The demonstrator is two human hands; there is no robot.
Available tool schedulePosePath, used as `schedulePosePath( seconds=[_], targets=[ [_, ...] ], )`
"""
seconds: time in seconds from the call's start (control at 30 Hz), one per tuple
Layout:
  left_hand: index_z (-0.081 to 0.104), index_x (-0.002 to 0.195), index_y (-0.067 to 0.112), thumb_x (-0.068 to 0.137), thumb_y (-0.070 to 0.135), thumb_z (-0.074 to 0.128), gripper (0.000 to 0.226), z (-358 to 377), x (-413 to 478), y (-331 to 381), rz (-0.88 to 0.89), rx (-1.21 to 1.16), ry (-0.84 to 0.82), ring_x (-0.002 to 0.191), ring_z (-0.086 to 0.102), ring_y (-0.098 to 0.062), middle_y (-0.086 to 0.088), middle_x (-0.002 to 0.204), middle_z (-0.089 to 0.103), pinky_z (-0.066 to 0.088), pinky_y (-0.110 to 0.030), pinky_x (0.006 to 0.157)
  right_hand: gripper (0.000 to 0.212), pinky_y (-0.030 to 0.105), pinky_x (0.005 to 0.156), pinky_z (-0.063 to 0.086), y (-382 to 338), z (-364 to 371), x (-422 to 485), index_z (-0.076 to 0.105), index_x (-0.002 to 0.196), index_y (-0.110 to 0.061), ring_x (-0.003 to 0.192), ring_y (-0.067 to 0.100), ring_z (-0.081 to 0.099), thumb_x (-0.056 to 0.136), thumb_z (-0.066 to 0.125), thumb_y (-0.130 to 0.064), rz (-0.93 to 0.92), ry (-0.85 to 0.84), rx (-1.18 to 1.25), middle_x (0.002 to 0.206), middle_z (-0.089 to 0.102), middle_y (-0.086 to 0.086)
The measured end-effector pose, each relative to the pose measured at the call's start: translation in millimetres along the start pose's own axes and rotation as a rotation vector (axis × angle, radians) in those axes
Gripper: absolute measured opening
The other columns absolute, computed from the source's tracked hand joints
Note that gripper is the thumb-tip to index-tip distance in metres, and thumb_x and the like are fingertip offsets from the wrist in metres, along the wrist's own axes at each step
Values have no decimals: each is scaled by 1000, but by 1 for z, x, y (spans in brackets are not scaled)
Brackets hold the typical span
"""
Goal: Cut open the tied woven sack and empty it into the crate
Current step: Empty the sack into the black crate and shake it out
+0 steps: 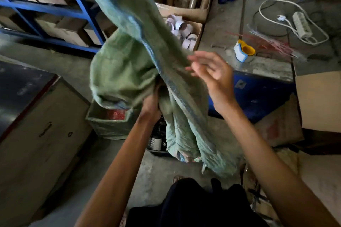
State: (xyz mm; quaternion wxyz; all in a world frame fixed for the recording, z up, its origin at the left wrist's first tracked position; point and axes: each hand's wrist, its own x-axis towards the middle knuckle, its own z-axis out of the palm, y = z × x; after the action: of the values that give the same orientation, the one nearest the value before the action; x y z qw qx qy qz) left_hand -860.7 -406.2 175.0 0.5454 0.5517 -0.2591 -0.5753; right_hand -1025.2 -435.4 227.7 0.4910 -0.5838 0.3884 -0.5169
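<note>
We see the green woven sack (129, 64) held up in the air, limp and crumpled, its coarse plastic weave blurred and a blue stripe running along it. The left hand (152, 105) is closed tightly on a bunch of the fabric from below. The right hand (212, 73) is open, its fingers (199, 58) spread, just beside the cloth. Under the sack stands a dark crate (156, 140) with a perforated wall, partly hidden by the hanging folds.

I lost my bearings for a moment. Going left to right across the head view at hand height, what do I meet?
Large cardboard box → green woven sack, gripped by the left hand → open right hand → yellow and white tape dispenser → white power strip.
</note>
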Motion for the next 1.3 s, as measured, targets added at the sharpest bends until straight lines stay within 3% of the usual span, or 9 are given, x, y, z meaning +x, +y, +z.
schedulePosePath(
  seconds=[0.1, 0.3, 0.5, 0.67, 0.83, 0.93, 1.03, 1.13, 1.3],
  targets=[
    [68, 123, 4, 104, 37, 48, 43, -1, 7, 15, -50, -354, -21, 99, 75, -26, -15, 110, 77, 62, -35, 82, 81, 37, 99, 47, 25, -25, -7, 49, 136, -23, 126, 14, 53, 67, 82, -50, -26, 84, -264, 141, 54, 0],
    [75, 73, 14, 107, 35, 32, 59, 15, 3, 28, -28, -505, -105, 68, 69, -21, -6, 71, 72, 59, -28, 62, 171, 46, 123, 10, 83, -19, -29, -25, 150, -33, 151, 15, 3, 24, 84, -74, 210, -261, -652, 165, -7, -2],
    [70, 111, 11, 105, 40, 42, 40, 25, 14, 46, 33, -447, -162, 118, 62, -33, -15, 121, 70, 47, -48, 108, 74, 45, 95, 55, 112, 1, -23, 60, 121, -6, 112, 19, 66, 60, 88, -38, 244, 79, -305, 116, 69, 8],
    [64, 120, 16, 105, 37, 47, 32, -26, 44, 63, 87, 286, -19, 98, 68, -19, -7, 117, 71, 58, -30, 81, 65, 36, 90, 55, 95, -21, 1, 59, 125, -13, 108, 22, 65, 67, 86, -21, 321, 146, -421, 116, 68, 6],
    [57, 131, 34, 75, 64, 67, 64, -71, 27, 63, 4, 1052, -616, 108, 62, 13, 9, 139, 57, 47, -6, 92, 68, 23, 77, 51, 62, -32, 28, 55, 129, -16, 103, 16, 62, 68, 84, -12, 339, 224, -281, 116, 67, 1],
    [34, 155, 26, 69, 68, 70, 102, -50, 20, 29, 43, 1188, -626, 141, 45, -13, 1, 162, 36, 35, -27, 118, 64, 25, 76, 54, 38, -16, 33, 57, 124, -17, 102, 15, 66, 65, 84, -12, 322, 214, -164, 111, 70, -2],
    [41, 151, 22, 57, 67, 87, 114, -15, 11, -9, -21, 816, -501, 135, 56, -22, -3, 151, 55, 44, -46, 115, 84, 25, 85, 53, 22, 11, 31, 48, 134, -18, 113, 13, 63, 61, 89, -17, 264, 42, -161, 123, 65, -1],
    [64, 121, 16, 71, 29, 93, 59, 12, 8, -29, -89, 234, -236, 109, 73, -27, -8, 117, 77, 60, -47, 93, 117, 36, 109, 42, 8, 19, 27, 27, 151, -31, 134, 10, 45, 55, 91, -47, 141, -249, -342, 147, 45, -5],
    [73, 110, 9, 92, 13, 68, 19, 9, 2, -8, -167, -204, -191, 94, 75, -26, -11, 105, 79, 63, -36, 84, 135, 55, 115, 25, -7, -19, 2, 0, 152, -46, 140, 26, 29, 45, 74, -82, 64, -138, -822, 148, 30, 6]
  ],
)
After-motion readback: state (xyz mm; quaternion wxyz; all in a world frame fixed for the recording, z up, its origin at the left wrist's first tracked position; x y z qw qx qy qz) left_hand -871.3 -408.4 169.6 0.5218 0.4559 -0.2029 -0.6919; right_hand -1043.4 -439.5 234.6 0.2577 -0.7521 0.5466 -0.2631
